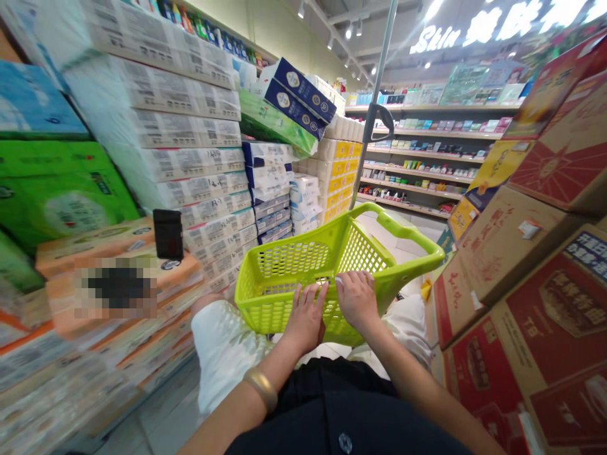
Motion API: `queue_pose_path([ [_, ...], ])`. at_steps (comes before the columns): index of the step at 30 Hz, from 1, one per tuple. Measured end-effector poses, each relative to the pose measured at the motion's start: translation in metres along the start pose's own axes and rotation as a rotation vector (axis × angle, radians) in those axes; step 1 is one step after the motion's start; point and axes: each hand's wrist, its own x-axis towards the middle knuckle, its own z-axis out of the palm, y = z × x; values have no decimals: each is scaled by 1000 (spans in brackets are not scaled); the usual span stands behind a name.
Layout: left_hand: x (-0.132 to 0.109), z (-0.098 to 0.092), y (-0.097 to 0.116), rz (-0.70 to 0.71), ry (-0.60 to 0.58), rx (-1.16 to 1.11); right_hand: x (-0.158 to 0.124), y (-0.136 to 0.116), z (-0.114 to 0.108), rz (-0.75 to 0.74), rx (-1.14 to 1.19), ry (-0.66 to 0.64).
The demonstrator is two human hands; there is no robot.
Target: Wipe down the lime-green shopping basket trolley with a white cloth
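A lime-green plastic shopping basket with perforated walls stands between my knees. Its long handle extends to the right and away from me. My left hand has its fingers bent over the near rim. Beside it, my right hand also grips that rim, its fingers curled over the edge toward the inside. The two hands are close together but apart. No goods can be made out inside the basket, though part of its floor is hidden by the near wall.
Wrapped tissue packs are stacked high on the left. A small black object stands on orange packs. Red and brown cartons rise close on the right. Behind the basket are a metal pole and product shelves.
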Motion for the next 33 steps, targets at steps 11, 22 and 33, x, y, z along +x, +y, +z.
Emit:
queue_pose_path([
  [11, 0, 3, 0, 10, 32, -23, -1, 9, -3, 42, -21, 28],
  [22, 11, 6, -22, 49, 77, -22, 15, 57, -21, 51, -116, 65],
  [33, 12, -2, -53, 67, 114, 0, 19, 70, -37, 117, -136, 162],
])
